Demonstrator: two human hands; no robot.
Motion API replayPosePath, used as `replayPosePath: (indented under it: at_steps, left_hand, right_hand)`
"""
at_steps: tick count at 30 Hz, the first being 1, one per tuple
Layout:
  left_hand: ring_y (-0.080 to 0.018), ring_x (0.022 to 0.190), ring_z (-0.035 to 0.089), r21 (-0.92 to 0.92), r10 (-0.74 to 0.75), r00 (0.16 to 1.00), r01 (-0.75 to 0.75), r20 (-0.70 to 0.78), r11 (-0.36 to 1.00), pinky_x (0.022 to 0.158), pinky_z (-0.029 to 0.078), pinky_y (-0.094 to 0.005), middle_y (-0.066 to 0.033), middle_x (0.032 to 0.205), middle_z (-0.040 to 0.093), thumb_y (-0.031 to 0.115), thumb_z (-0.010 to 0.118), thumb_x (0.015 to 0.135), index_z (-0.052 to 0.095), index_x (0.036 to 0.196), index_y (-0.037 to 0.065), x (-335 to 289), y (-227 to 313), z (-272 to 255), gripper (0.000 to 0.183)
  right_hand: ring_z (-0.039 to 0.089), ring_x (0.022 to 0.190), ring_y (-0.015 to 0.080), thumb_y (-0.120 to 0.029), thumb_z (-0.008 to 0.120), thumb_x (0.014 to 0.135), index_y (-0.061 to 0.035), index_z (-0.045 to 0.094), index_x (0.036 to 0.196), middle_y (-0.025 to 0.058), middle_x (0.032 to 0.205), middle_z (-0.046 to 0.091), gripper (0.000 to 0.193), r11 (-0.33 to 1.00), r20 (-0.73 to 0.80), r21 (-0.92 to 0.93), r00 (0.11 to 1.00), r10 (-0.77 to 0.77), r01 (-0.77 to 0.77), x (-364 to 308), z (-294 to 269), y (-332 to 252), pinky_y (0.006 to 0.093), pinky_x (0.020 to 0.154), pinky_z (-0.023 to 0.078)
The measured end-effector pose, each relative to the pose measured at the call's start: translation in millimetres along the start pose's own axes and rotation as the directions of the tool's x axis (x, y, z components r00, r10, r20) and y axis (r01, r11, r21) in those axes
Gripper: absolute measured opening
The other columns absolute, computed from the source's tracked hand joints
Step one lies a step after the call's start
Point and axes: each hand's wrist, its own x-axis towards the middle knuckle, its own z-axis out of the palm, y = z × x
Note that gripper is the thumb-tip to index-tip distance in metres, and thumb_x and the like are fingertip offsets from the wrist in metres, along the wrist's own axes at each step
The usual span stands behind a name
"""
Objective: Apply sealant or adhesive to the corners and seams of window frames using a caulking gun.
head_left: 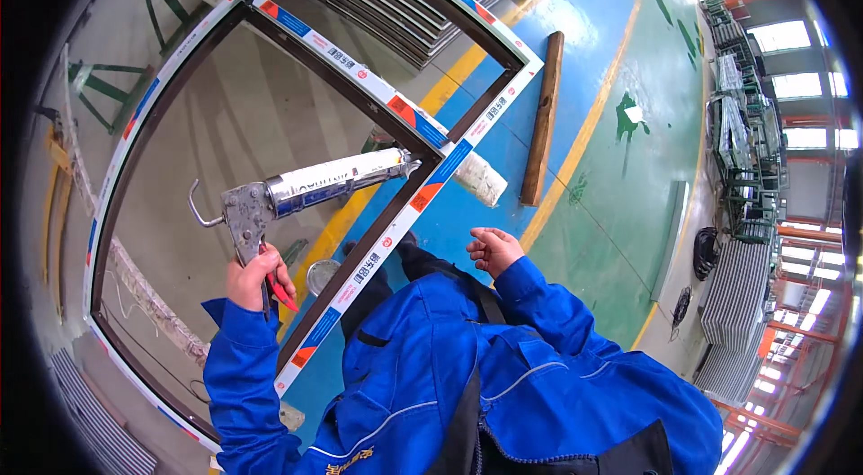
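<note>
My left hand (255, 279) is wrapped round the handle of a caulking gun (244, 210). A white and blue sealant tube (315, 182) lies in its barrel, and the nozzle end reaches the frame's corner joint. A slim red piece (284, 293) sticks out by the same hand; I cannot tell whether it belongs to the gun. Below the gun lies a large dark window frame (349, 293) with white, blue and orange protective tape and a crossbar (346, 66). My right hand (494, 250) is apart from the frame, its fingers loosely curled with nothing visible in them.
Green trestles (106, 90) stand at the left, and a pale, stained support bar (481, 178) runs under the frame. A wooden beam (545, 115) lies on the blue floor. Stacked profiles (382, 8) lie beyond the frame, and metal racks (744, 142) line the right.
</note>
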Motion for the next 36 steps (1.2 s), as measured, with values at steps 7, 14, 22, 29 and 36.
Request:
replayPosePath:
  at_steps: [7,14,22,29,36]
  left_hand:
    - [-0.0201,0.045,0.055,0.105,-0.018,0.997,0.026,-0.077,0.994,0.043,0.049,-0.0339,-0.0082,0.059,0.054,0.023,0.058,0.08,0.05,0.084,0.004,-12.0,35.5,27.5,0.021]
    - [-0.0197,0.047,0.057,0.258,0.005,0.999,0.009,-0.054,0.966,0.043,0.049,-0.0327,-0.0084,0.061,0.056,0.02,0.057,0.081,0.053,0.08,0.002,-18.1,64.8,54.3,0.019]
    - [-0.0196,0.057,0.063,0.359,0.031,0.998,-0.009,-0.057,0.933,0.051,0.051,-0.0307,-0.0103,0.069,0.062,0.02,0.059,0.082,0.056,0.088,-0.001,-46.4,112.8,75.2,0.022]
    - [-0.033,0.104,0.062,-0.26,0.188,0.962,-0.236,-0.198,0.936,0.087,0.053,-0.0484,-0.0163,0.107,0.062,0.02,0.057,0.084,0.051,0.119,0.002,-86.0,58.5,-16.2,0.04]
    - [-0.0291,0.125,0.049,-0.686,0.382,0.892,-0.436,-0.243,0.582,0.099,0.047,-0.0514,-0.0145,0.126,0.055,0.006,0.05,0.086,0.049,0.124,0.003,18.6,-8.2,-70.4,0.038]
  right_hand:
    - [0.059,0.063,0.0142,-0.023,0.065,0.087,-0.008,0.058,0.099,0.0064,0.077,0.064,0.02,0.999,0.029,0.041,1.0,-0.007,0.006,1.7,-4.8,-11.4,0.0265,0.053,0.045]
    - [0.06,0.062,0.0136,-0.024,0.065,0.087,-0.0077,0.056,0.1,0.0064,0.078,0.065,0.023,0.999,0.078,0.041,0.997,-0.027,0.024,2.3,-11.9,-23.1,0.0263,0.052,0.046]
    - [0.058,0.063,0.0148,-0.02,0.06,0.09,-0.0042,0.058,0.104,0.0078,0.077,0.063,0.021,0.991,0.184,0.083,0.976,-0.115,0.101,-13.0,-13.8,-70.9,0.0278,0.053,0.045]
    - [0.059,0.063,0.0166,-0.015,0.053,0.093,0.0,0.057,0.109,0.009,0.077,0.062,0.023,0.934,0.273,0.079,0.893,-0.357,0.349,-24.4,31.8,-135.1,0.0265,0.054,0.047]
    - [0.059,0.073,0.0097,-0.015,0.061,0.088,0.004,0.051,0.116,0.0053,0.081,0.063,0.035,0.357,0.455,-0.35,0.491,-0.743,0.866,47.7,185.3,-171.9,0.0234,0.061,0.046]
